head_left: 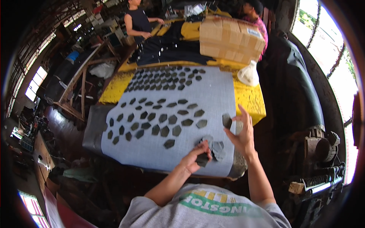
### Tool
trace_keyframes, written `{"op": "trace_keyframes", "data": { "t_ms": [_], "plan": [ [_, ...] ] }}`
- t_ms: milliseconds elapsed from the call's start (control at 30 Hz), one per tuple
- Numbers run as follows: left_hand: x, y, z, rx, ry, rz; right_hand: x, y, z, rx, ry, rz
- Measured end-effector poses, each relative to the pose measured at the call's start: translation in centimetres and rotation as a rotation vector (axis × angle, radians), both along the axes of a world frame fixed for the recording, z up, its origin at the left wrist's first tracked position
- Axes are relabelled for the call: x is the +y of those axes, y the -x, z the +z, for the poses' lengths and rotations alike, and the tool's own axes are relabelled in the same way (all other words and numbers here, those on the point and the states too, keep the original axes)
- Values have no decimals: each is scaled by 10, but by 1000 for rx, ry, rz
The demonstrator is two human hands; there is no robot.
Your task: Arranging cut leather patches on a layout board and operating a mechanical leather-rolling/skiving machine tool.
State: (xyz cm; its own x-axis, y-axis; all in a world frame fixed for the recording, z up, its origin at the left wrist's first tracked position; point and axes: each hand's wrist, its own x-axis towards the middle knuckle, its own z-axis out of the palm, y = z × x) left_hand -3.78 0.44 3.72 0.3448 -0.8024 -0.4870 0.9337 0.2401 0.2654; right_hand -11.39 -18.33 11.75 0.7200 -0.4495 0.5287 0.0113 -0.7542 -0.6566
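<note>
My left hand (197,155) is closed on a dark pentagonal piece (202,160), above the near edge of a grey-blue cloth (152,155). Beside it on the cloth lies a loose heap of grey pieces (218,149). Near the cloth's right edge, my right hand (244,135) has another dark pentagonal piece (227,120) at the tips of its thumb and forefinger, its other fingers raised. Similar flat pieces (172,119) are spread singly over the middle and left of the cloth. Farther back, a denser group (156,79) sits in close rows.
The cloth covers a worn yellow table (254,99). Behind it stand a large taped cardboard box (228,40) and a whitish bag (249,74). Two people are at the far side, one in a dark sleeveless top (137,24). A dark-covered roll (294,79) runs along the right.
</note>
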Motion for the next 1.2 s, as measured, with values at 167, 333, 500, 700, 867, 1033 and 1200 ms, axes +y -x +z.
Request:
{"op": "trace_keyframes", "data": {
  "t_ms": [167,333,500,700,867,1033,1200],
  "plan": [
    [25,-2,-5,-125,-101,68,-16,-19,-18,104,13,7],
    [41,-7,2,-129,-102,227,-25,-48,-30,160,36,39],
    [56,-20,9,-111,-81,246,-41,-96,-53,224,57,93],
    [76,-39,15,-288,-64,340,-65,-157,-92,432,105,56],
    [91,-54,14,-260,-57,403,-74,-187,-122,522,67,42],
    [100,-66,4,-268,-56,432,-85,-196,-140,558,-104,112],
    [104,-86,5,-261,-28,535,-98,-188,-143,470,-112,246]
  ]
}}
